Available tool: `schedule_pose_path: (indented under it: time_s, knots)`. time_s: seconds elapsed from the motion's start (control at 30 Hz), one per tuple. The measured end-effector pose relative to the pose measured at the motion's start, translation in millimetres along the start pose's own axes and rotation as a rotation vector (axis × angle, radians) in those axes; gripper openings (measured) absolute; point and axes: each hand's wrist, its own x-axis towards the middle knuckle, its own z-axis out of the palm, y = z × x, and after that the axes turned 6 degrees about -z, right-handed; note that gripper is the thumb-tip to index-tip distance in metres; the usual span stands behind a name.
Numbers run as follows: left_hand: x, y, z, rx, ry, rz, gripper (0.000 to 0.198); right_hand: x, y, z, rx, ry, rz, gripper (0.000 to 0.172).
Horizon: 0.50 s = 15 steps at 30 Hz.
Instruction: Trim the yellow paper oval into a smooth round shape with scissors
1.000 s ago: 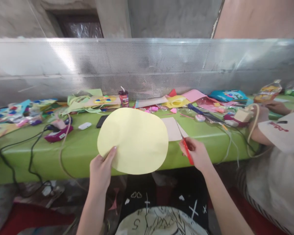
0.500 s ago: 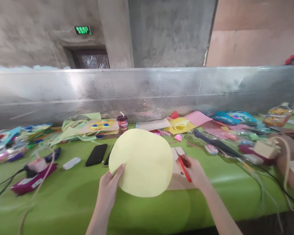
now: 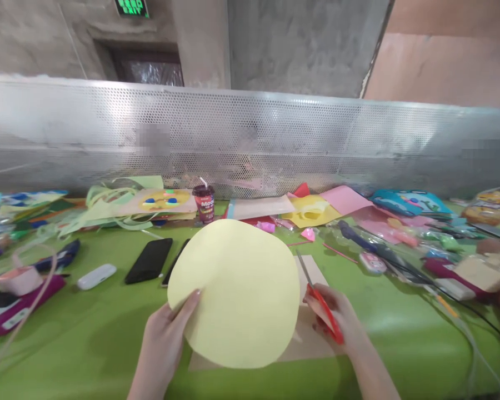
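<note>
A large, roughly round sheet of pale yellow paper [image 3: 237, 294] is held up in front of me. My left hand [image 3: 166, 333] pinches its left edge, thumb on the near face and fingers hidden behind. On the right, my right hand [image 3: 337, 316] grips red-handled scissors [image 3: 327, 314], blades pointing up and to the left, just apart from the paper's right edge. Beneath both lies a beige sheet [image 3: 316, 339] on the green table, partly covered by the yellow paper.
Behind stand a drink cup [image 3: 204, 204] with a straw and a sheet with a yellow face [image 3: 162, 201]. A black phone [image 3: 149, 261] and a white case [image 3: 96, 276] lie left. Power strips [image 3: 20, 305] and cords sit at both sides. Another person's hand [image 3: 498, 244] shows at far right.
The view has tipped down and come closer, so the table things look larger. The yellow paper and scissors sit lower in view. Both hands keep their holds.
</note>
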Motion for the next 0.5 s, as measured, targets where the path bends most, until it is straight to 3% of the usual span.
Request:
schedule_pose_path:
  time_s: [0.5]
  knots:
    - [-5.7, 2.8, 2.8, 0.001, 0.038, 0.028, 0.012, -1.6, -7.4, 6.8, 0.001, 0.049, -0.015, 0.034]
